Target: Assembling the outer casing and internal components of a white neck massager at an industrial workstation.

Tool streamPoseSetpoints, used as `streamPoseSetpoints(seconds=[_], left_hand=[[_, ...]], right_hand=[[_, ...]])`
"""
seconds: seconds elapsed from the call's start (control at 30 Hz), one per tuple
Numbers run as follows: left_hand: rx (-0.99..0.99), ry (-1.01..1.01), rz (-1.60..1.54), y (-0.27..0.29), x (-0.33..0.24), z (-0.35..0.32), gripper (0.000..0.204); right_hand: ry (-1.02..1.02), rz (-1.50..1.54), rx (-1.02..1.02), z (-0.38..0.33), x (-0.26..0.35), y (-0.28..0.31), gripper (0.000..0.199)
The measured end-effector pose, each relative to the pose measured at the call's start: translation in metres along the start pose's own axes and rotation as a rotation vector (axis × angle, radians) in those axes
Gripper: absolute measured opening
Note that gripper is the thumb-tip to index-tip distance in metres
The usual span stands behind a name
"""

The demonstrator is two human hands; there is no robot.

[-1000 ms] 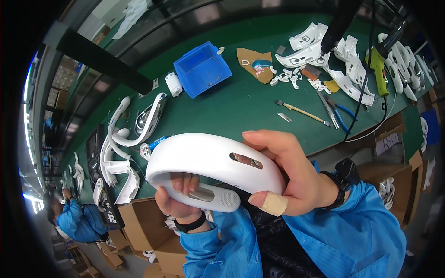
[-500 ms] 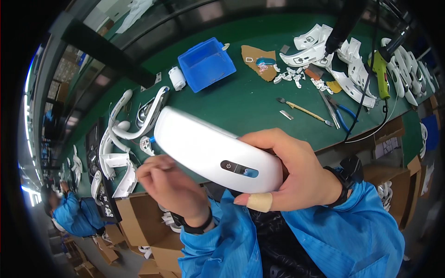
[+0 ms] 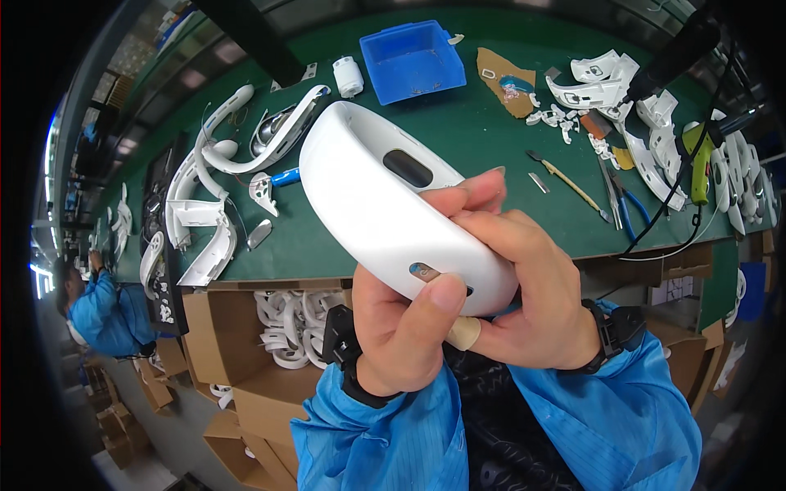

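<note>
Both hands hold up a glossy white neck massager (image 3: 372, 209), a broad curved band tilted over the front of the bench. A dark oval opening (image 3: 408, 168) shows in its inner wall. My left hand (image 3: 401, 327) grips it from below, the thumb lying over the oval button panel (image 3: 423, 272) and fingertips coming up over the far rim. My right hand (image 3: 536, 286) wraps its right end, a tan bandage on the thumb. The panel is partly hidden by the left thumb.
On the green bench (image 3: 475, 164) lie a blue bin (image 3: 413, 64), white curved shells (image 3: 201, 213), a blue-handled screwdriver (image 3: 286, 177), a yellow-handled knife (image 3: 573, 186), pliers (image 3: 629, 209) and a green glue gun (image 3: 697, 164). A carton of white bands (image 3: 295, 327) stands below. Another person (image 3: 106, 311) sits far left.
My left hand has come from beside the massager to grip it underneath, thumb on the panel. The massager has tilted, bringing its inner side into sight. The view has shifted.
</note>
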State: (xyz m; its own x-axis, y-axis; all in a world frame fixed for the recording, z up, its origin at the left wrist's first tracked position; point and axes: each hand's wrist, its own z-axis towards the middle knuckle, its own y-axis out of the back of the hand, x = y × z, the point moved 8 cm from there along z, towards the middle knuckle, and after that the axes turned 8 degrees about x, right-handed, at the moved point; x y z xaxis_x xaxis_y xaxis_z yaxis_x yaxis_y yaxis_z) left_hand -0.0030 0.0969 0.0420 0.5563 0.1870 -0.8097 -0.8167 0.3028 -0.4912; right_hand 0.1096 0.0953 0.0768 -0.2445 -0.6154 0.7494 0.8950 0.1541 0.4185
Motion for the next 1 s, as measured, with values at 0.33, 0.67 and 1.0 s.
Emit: streamPoseSetpoints(seconds=[0.33,0.67,1.0], left_hand=[[0.016,-0.063,-0.025,-0.0003,0.0047,0.0001,0.055],[0.080,0.011,-0.023,-0.0059,0.0000,0.0047,0.071],[0.001,0.082,-0.020,-0.0018,0.0068,0.0039,0.082]], right_hand=[[0.076,0.024,0.005,-0.0045,-0.0072,-0.0015,0.070],[0.054,0.078,0.035,-0.0038,-0.0070,-0.0017,0.074],[0.068,0.097,0.015,-0.0052,-0.0072,-0.0018,0.076]])
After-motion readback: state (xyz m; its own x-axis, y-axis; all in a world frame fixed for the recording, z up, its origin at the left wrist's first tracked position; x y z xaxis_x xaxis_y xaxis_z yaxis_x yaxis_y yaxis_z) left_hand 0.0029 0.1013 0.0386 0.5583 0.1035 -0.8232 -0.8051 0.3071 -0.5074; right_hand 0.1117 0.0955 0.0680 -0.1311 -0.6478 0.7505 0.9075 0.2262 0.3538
